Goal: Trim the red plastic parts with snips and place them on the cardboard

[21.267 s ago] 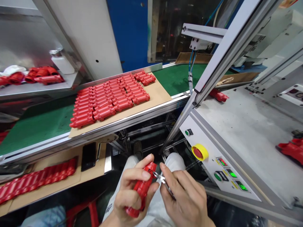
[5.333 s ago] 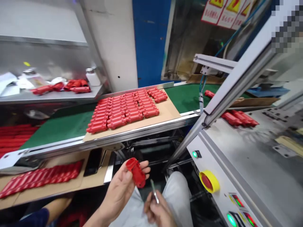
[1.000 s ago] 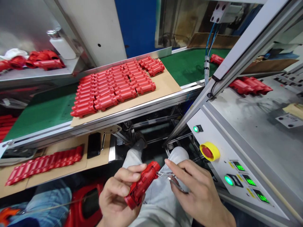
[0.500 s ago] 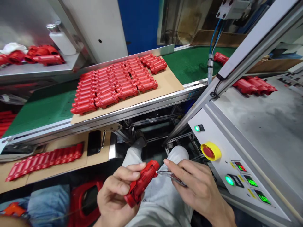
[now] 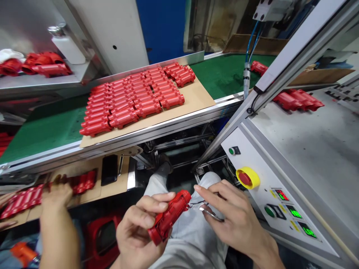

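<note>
My left hand (image 5: 141, 228) is closed around a red plastic housing (image 5: 169, 216), tilted above my lap with its recessed side upward. Between the fingers of my right hand (image 5: 232, 216) are shiny metal snips (image 5: 210, 213), their two arms spread apart. One tip of the snips is at the upper right edge of the housing; whether it touches cannot be made out. My right palm hides part of the tool.
Rows of red housings (image 5: 131, 99) lie on cardboard over a green conveyor (image 5: 50, 121). At left, a co-worker's hand (image 5: 57, 192) is over more red parts beside a black phone (image 5: 109, 170). A control panel (image 5: 258, 203) with an emergency stop button (image 5: 246, 178) stands at right.
The snips' arms have spread wider apart, while the housing stays nearly in place. A co-worker's arm has come in at lower left over the red parts. The panel's green button lights went dark.
</note>
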Motion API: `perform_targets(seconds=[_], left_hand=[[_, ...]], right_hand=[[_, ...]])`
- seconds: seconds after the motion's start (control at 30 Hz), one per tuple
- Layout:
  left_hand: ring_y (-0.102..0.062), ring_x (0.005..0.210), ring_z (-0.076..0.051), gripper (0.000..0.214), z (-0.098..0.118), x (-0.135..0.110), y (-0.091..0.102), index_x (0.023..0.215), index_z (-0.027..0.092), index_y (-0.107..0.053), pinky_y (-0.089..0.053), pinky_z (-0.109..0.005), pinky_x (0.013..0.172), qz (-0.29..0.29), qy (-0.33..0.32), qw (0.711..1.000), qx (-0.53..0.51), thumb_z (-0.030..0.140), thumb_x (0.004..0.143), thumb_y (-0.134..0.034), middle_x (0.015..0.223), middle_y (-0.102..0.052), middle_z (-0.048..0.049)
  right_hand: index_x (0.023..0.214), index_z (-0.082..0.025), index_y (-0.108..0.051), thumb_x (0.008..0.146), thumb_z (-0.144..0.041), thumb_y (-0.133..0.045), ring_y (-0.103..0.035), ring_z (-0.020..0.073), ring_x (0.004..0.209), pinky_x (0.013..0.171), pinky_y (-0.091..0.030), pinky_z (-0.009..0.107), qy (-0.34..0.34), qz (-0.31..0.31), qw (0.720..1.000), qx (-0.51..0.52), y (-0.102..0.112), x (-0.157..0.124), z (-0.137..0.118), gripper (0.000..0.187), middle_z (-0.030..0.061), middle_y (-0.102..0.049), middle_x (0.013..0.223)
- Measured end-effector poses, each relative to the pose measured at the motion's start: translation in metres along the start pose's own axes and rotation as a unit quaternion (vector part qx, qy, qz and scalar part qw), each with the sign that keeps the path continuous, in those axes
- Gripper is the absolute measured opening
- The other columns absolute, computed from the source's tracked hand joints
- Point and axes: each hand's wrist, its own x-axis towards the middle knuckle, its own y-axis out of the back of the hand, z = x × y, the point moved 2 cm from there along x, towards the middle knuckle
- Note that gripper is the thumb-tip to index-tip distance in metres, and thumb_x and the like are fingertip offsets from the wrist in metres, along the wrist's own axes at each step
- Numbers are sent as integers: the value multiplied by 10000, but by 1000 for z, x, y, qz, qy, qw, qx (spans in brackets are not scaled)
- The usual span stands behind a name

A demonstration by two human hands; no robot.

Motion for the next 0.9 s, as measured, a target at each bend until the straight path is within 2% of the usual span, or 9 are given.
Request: perform_targets(seconds=[0.3, 0.47, 0.63, 0.77, 0.83, 0.9], left_hand=[[-785, 1246, -290, 447, 3, -1, 1, 1067, 210, -652, -710, -489, 1055, -2, -15, 1000, 15, -137, 806, -760, 1183, -795, -20], [-784, 1251, -299, 427, 0, -4, 2, 1051, 211, -655, -698, -508, 1076, 5, -9, 1000, 7, -108, 808, -801, 1179, -800, -18], [-794, 1236, -285, 384, 1, -3, 1, 1020, 205, -666, -703, -470, 1065, 13, -5, 1000, 3, -86, 817, -813, 1167, -815, -12], [-804, 1217, -295, 393, 0, -3, 4, 1003, 205, -672, -710, -488, 1047, 19, 4, 1000, 8, -95, 796, -820, 1152, -821, -10], [-811, 1197, -305, 390, -2, -3, 4, 994, 208, -673, -714, -502, 1035, 24, 4, 1000, 11, -82, 790, -835, 1131, -823, -14], [-819, 1176, -312, 378, -3, -2, 4, 986, 211, -673, -720, -514, 1019, 29, 1, 1000, 12, -62, 792, -848, 1107, -824, -19]], right_hand=[[1526, -200, -620, 977, -40, -692, -612, 215, 872, 766, -541, 375, 8, -8, 1000, -7, -2, -1, -1, 576, 62, -711, 993], [1513, -221, -638, 954, -8, -692, -619, 204, 830, 729, -528, 357, 10, -3, 1000, -12, -6, -3, 2, 601, 48, -695, 955], [1489, -231, -653, 974, -49, -710, -624, 192, 790, 702, -511, 347, 11, 0, 1000, -20, -8, -4, 4, 549, 33, -702, 924], [1487, -225, -656, 984, -75, -730, -636, 176, 756, 687, -501, 334, 16, 7, 1000, -16, -12, -5, 6, 530, 21, -708, 895], [1475, -223, -672, 992, -101, -748, -655, 166, 755, 688, -511, 322, 15, 12, 1000, 6, -16, -5, 7, 504, 21, -723, 899], [1420, -233, -716, 998, -154, -776, -653, 144, 722, 662, -518, 292, -19, 27, 997, 66, -19, -5, 9, 434, 7, -723, 874]])
